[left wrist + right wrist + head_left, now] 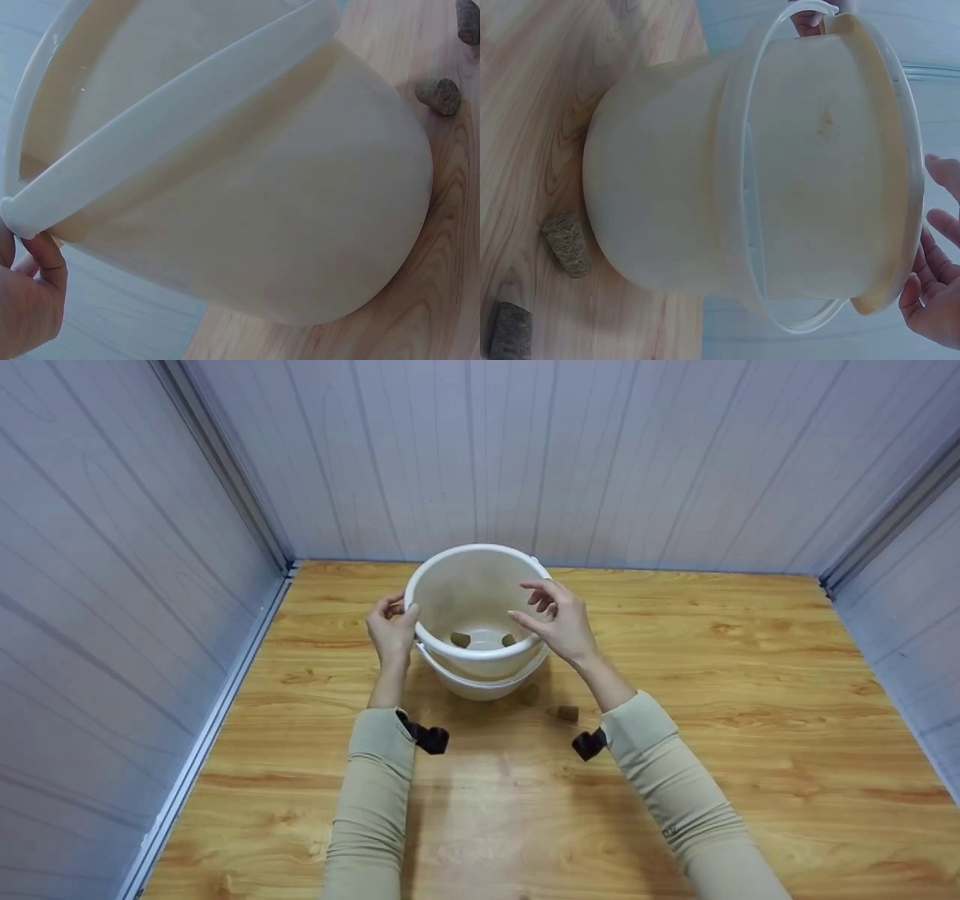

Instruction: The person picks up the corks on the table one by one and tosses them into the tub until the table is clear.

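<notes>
A white plastic bucket (480, 664) stands upright, its handle (731, 172) hanging down around its side. Two brown corks lie on its floor, one cork (460, 640) to the left and another cork (509, 640) to the right. My left hand (393, 631) pinches the left side of the rim, thumb on top and fingers beneath, as the left wrist view also shows. Over the right part of the rim hovers my right hand (564, 622), fingers loosely bent and apart with nothing between them. Outside, two corks lie close to the bucket's base, including one cork (567, 244) and a darker cork (511, 331).
The bucket rests on a wood-grain floor (750, 697). Pale panelled walls (600, 457) close in the back, left and right. A black wrist camera (431, 739) sits on the left cuff and another black camera (589, 745) on the right cuff.
</notes>
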